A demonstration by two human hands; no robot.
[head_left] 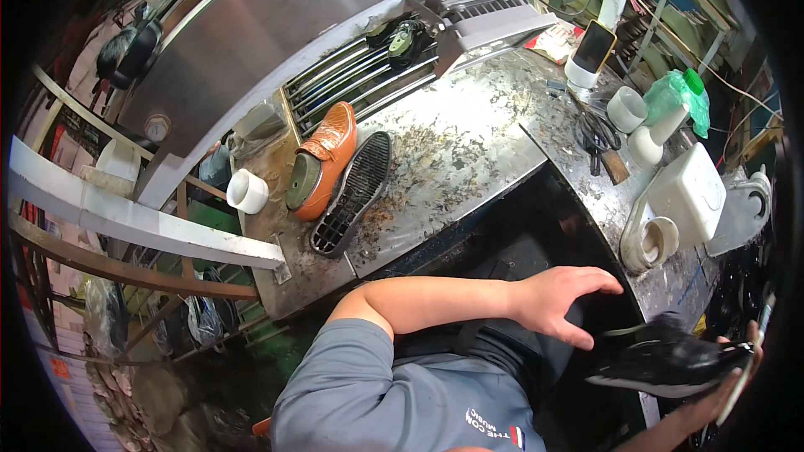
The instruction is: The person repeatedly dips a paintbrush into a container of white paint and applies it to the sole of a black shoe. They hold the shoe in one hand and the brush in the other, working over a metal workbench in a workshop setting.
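Observation:
My left hand [559, 303] reaches across in front of my body, thumb and fingers apart, with nothing in it. At the lower right, my right hand [713, 402] is wrapped round a black shoe [670, 362] with a pale edge along its bottom, blurred in part. A pale, flat strip [748, 364] stands beside that hand; I cannot tell whether it is held too. On the worktable, a tan lace-up shoe [332, 156] with a green last in it rests beside a black outsole [356, 192], whose ribbed inner side faces up.
A metal rack [335, 79] at the back carries dark shoes [407, 43]. The stained worktable [452, 142] also holds a white cup [248, 192] on the left. Rightward are scissors [596, 132], a white bottle [657, 141], a white jug [687, 192] and a glue pot [650, 243].

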